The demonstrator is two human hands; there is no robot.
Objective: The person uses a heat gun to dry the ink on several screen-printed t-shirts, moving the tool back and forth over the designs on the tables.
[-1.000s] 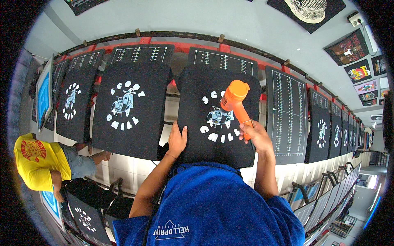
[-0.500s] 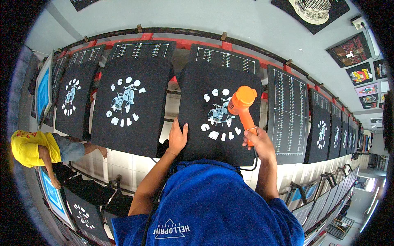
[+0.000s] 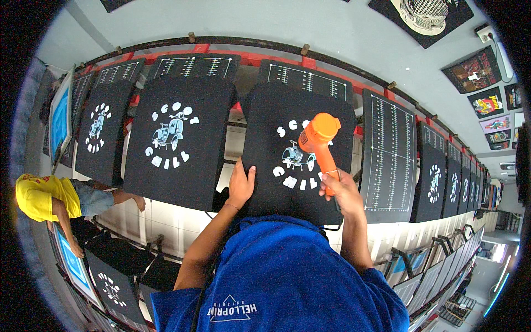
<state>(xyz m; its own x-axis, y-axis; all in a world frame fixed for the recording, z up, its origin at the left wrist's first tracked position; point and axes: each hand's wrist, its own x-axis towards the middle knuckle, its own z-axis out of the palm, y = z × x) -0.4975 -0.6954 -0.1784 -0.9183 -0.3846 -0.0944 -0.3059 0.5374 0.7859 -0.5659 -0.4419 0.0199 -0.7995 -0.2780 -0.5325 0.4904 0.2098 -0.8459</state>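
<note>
My right hand (image 3: pixel 343 192) is wrapped round the handle of an orange hair dryer (image 3: pixel 321 135). The dryer is held over a black T-shirt (image 3: pixel 263 133) spread on a flat board, and covers part of its white and pale-blue scooter print (image 3: pixel 296 159). A dark cord runs down from the handle. At the shirt's left edge, near its lower corner, my left hand (image 3: pixel 241 185) rests with thumb and fingers apart and holds nothing.
Other boards stand in the row, with a printed black shirt (image 3: pixel 171 171) to the left and a bare marked board (image 3: pixel 390 166) to the right. A red and black rail (image 3: pixel 249 55) runs behind. At far left a person in yellow (image 3: pixel 50 196) handles a blue screen frame (image 3: pixel 73 257).
My right hand has shifted the hair dryer slightly to the left over the print. The left hand stays at the shirt's left edge.
</note>
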